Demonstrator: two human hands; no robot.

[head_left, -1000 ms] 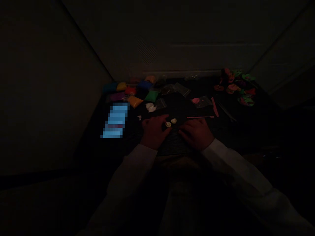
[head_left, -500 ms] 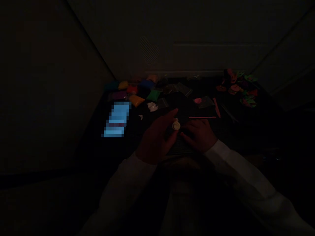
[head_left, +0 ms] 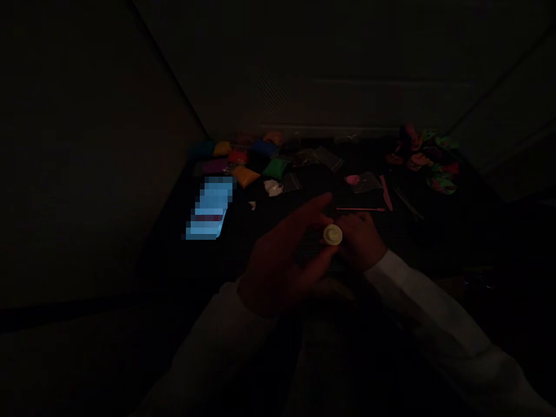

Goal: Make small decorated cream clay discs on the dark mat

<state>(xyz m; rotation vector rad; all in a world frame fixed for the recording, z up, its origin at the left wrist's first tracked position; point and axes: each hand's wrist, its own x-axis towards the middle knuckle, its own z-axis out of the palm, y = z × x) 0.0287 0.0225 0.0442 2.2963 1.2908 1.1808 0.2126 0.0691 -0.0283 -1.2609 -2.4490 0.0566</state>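
Observation:
The scene is very dark. My left hand is raised above the dark mat, its fingers pinching a small pale round clay piece with a curled top. My right hand is close beside it on the right, fingers curled and touching the same clay piece. Both arms wear light sleeves. Whether a second clay piece lies beneath the hands is hidden.
Several coloured clay bags lie at the back left, with a white lump beside them. A lit phone screen lies to the left. Pink modelling tools and colourful clay shapes sit at the back right.
My left hand lifted a pale clay piece off the mat and raised it toward me. My right hand came up to meet it. The two pieces seen earlier now show as one.

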